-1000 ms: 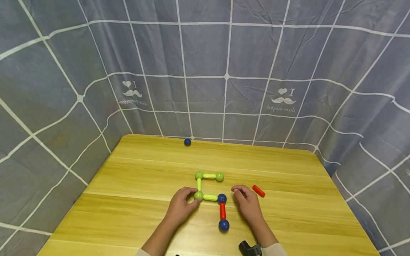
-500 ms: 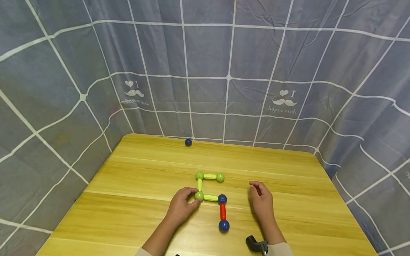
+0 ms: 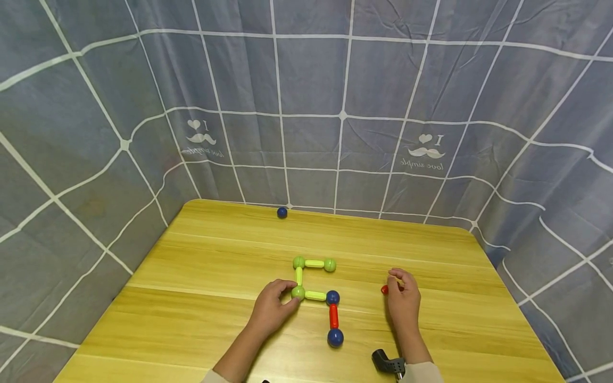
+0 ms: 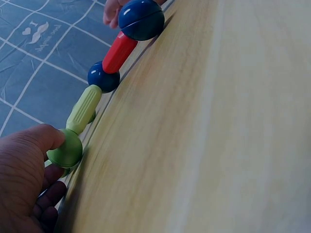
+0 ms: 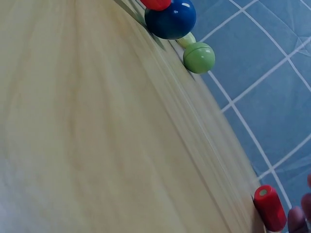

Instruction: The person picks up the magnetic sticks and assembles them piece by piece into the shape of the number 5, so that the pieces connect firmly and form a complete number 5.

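Note:
My left hand [image 3: 273, 307] pinches a green ball [image 3: 298, 293] at the near left corner of a joined figure of magnetic rods and balls. Light green rods [image 3: 314, 296] and green balls form its left side. From a blue ball [image 3: 332, 297], a red rod [image 3: 333, 316] runs toward me to another blue ball [image 3: 336, 338]. Right of the figure, my right hand [image 3: 404, 300] holds a separate red magnetic rod [image 5: 269, 208] between thumb and fingers, low at the table. The thumb covers the rod's middle in the head view; most of this hand is outside the right wrist view.
A loose blue ball [image 3: 282, 213] lies at the far edge of the wooden table [image 3: 215, 239]. A grey curtain [image 3: 311, 138] with white lines hangs behind and at both sides. A black device [image 3: 388, 363] is at the right wrist.
My right hand has moved rightward, away from the figure, to the loose red rod, whose end now shows left of the thumb, turned slightly. The left hand stays on the green ball.

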`<state>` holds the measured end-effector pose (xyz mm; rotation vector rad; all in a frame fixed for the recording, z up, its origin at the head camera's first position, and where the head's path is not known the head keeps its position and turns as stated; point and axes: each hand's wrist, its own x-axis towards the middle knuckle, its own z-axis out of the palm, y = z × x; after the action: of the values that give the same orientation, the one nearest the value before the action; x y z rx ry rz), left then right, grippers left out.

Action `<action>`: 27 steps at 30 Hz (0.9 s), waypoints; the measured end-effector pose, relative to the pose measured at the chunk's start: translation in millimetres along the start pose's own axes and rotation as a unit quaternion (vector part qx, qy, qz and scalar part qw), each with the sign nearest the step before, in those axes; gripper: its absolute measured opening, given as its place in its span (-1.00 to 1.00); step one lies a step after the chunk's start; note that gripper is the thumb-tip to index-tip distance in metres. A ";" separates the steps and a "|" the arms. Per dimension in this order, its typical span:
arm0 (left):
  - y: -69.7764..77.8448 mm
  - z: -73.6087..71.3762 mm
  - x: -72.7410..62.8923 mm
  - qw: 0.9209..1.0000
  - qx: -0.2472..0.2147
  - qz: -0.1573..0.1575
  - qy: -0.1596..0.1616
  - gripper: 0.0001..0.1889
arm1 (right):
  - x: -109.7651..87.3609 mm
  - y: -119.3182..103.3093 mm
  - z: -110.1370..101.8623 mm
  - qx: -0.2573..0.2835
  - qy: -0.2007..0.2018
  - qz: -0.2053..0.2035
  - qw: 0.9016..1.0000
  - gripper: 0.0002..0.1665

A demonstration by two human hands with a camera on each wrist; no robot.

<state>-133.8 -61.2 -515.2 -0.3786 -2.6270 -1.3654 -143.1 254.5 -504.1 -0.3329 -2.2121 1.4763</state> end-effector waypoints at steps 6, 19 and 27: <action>0.5 0.3 0.1 1.000 0.002 -0.003 -0.001 -0.72 | 2.5 4.2 -0.3 -0.053 -0.037 0.039 0.997 -0.74; 2.7 -0.8 0.0 1.000 0.009 -0.002 0.006 -0.73 | 3.4 5.2 1.6 -0.131 -0.092 0.001 0.987 -0.77; 3.3 -0.5 -0.4 1.000 0.010 -0.003 0.007 -0.73 | 2.6 4.2 2.1 -0.154 -0.097 -0.014 0.983 -0.82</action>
<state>-132.5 -59.9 -512.4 -0.3570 -2.6308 -1.3391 -146.7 255.6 -508.0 -0.2624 -2.5951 1.1940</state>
